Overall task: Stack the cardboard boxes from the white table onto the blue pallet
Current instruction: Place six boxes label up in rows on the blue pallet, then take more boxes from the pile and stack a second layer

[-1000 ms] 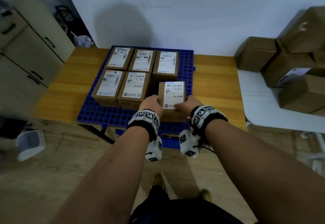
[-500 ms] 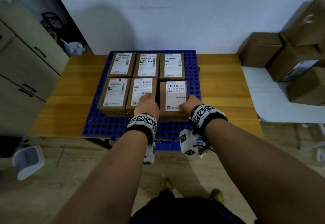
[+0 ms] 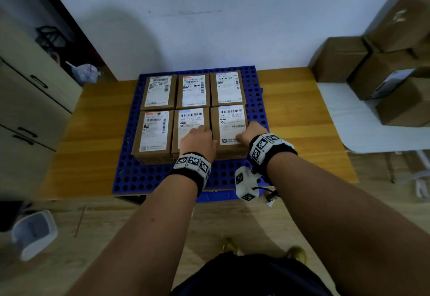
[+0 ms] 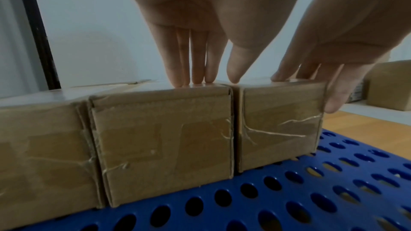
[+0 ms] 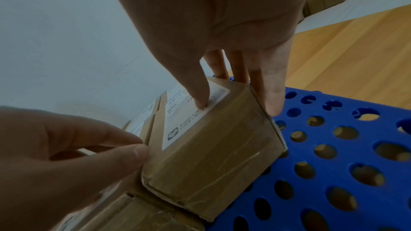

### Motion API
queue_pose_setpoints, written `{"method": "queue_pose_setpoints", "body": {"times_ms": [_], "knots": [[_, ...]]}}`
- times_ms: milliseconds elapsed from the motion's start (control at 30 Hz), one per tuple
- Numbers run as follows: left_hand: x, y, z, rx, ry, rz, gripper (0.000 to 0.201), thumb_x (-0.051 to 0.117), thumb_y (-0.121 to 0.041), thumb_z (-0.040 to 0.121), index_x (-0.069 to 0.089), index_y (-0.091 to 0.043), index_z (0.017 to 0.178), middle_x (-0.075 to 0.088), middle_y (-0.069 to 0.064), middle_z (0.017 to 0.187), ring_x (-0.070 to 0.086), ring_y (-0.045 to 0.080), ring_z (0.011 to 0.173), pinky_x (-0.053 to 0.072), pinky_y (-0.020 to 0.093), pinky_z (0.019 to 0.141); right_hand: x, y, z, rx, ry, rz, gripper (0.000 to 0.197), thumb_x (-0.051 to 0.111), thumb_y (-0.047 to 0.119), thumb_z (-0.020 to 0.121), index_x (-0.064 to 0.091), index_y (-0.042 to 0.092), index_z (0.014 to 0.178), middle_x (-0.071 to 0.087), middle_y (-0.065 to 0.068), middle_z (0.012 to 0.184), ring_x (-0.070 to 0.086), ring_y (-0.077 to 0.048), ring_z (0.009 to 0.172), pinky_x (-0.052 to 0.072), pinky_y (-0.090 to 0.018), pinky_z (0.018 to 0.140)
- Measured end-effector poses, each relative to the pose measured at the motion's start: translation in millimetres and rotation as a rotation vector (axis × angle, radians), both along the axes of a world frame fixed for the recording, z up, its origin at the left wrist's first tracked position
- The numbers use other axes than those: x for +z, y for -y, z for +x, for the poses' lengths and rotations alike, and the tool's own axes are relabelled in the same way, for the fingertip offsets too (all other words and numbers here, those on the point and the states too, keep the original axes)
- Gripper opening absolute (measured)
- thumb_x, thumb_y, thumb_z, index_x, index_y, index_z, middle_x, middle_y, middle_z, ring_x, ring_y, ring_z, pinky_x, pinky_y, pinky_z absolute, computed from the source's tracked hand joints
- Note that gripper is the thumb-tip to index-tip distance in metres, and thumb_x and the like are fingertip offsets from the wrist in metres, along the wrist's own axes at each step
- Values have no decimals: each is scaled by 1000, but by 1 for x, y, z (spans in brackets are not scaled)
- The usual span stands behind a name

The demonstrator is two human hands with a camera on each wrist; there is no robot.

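Cardboard box (image 3: 229, 128), the near-right one of six on the blue pallet (image 3: 144, 179), sits under our right hand (image 3: 252, 131), long axis running away from us. That hand grasps it, thumb on the label, fingers down its outer side. Our left hand (image 3: 197, 141) rests released, fingertips on the neighbouring box (image 3: 189, 123). More boxes (image 3: 395, 81) wait well off to the right, nearer our right hand, on the white counter (image 3: 363, 133).

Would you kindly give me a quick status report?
Left hand flat on middle front box. Right hand holds sixth box, down on blue pallet. Nothing obstructing.
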State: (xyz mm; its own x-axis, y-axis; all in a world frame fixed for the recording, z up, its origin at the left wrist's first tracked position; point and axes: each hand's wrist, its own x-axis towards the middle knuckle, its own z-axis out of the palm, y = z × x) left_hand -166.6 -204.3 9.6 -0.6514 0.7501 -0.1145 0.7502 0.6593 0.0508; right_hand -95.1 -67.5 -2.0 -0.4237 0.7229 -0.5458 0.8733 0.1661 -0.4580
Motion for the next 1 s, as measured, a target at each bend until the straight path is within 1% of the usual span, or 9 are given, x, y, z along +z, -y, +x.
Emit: {"method": "queue_pose_setpoints", "body": {"times_ms": [233,433,533,600,700,800,867,933,1000], "knots": [[2,-3,-2,-17,5,-39,35,50,-38,95,59,-12,117,55,5,118,54,24,110,51,39,81,0,1,0,1,2,0,37,64,23,87,56,7,119,65,-14,114,64,-30,101,53,-36,80],[8,-9,-5,-24,3,-72,31,49,-28,94,60,-8,115,55,8,117,54,27,109,53,42,81,0,-4,2,31,-18,-32,25,63,22,89,60,5,108,66,-11,100,64,-27,88,52,-34,75],[13,-17,-6,6,43,-78,30,47,-16,93,59,-7,119,53,10,122,51,28,113,51,41,83,3,-10,7,37,-27,-22,17,60,23,91,52,8,87,56,-6,77,56,-22,69,46,-29,60],[14,-24,-5,3,57,-79,33,48,-12,92,57,-8,123,51,10,128,48,28,119,50,42,87,6,-18,13,20,-51,-20,27,58,25,93,45,11,74,50,-4,68,48,-18,56,37,-27,48],[18,-39,-1,-26,68,-87,40,45,-13,93,49,-9,133,43,10,139,40,28,128,45,42,94,12,-31,24,-5,-80,-42,35,59,30,93,42,13,68,44,-3,59,40,-17,49,32,-26,46],[26,-58,8,-60,84,-101,43,43,-18,97,43,-13,139,36,10,146,37,28,131,43,41,98,19,-46,40,-23,-76,-29,27,56,29,95,48,12,76,49,-4,67,46,-19,55,38,-28,51],[31,-75,18,-91,73,-102,40,42,-20,98,44,-15,138,38,9,144,40,28,129,44,42,96,25,-58,56,-39,-76,-20,20,54,29,96,55,9,96,56,-6,80,54,-22,67,46,-31,60],[35,-95,30,-146,44,-78,37,43,-21,97,48,-13,133,44,9,137,44,29,124,45,42,93,29,-73,74,-72,-74,2,37,53,32,96,53,5,122,61,-13,108,62,-29,93,50,-36,77],[36,-117,44,-191,32,-50,35,44,-21,96,50,-12,129,47,10,131,45,29,121,44,42,92,30,-91,93,-114,-69,49,48,55,34,95,48,5,132,57,-14,125,59,-33,108,48,-36,81]]}}
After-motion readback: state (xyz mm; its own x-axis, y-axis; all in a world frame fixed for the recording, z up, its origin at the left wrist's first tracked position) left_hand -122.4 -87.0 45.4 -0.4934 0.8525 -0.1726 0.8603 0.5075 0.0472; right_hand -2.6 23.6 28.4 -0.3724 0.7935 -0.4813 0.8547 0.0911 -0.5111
